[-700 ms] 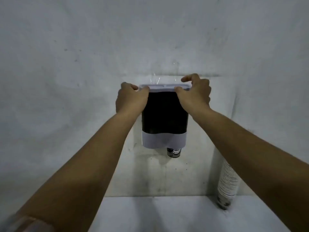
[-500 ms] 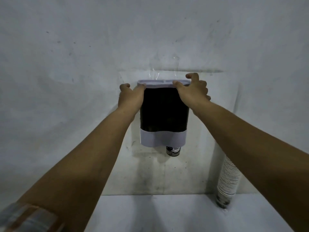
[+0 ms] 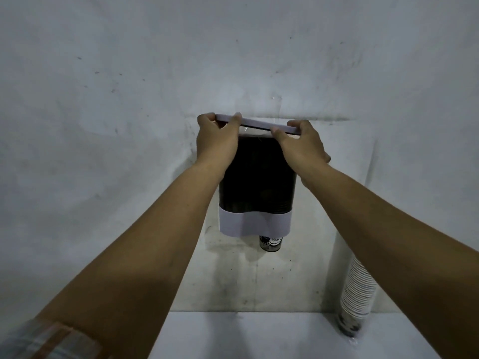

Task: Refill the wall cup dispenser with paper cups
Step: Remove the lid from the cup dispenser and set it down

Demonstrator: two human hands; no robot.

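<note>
Lifted since the earlier frames, the pale lid [image 3: 256, 124] now sits tilted above the top of the wall cup dispenser [image 3: 256, 185], its left end higher than its right, where before it lay flat on the body. Both hands have risen with it. The left hand [image 3: 216, 142] grips the lid's left end, thumb along the front edge and fingers curled over the far side. The right hand [image 3: 300, 146] pinches the right end, thumb on the front edge and forefinger on top; its other fingers are curled below.

The dispenser hangs on the grey wall [image 3: 129, 125], a dark body with a pale band [image 3: 254, 224] across its lower part. One dark printed cup [image 3: 270, 244] pokes out of the bottom right opening.

Lower right, a tall stack of paper cups [image 3: 359, 296] leans against the wall, its foot on the white counter [image 3: 246, 335], partly hidden behind the right forearm. A plaid sleeve [image 3: 44, 340] shows at the lower left corner.
</note>
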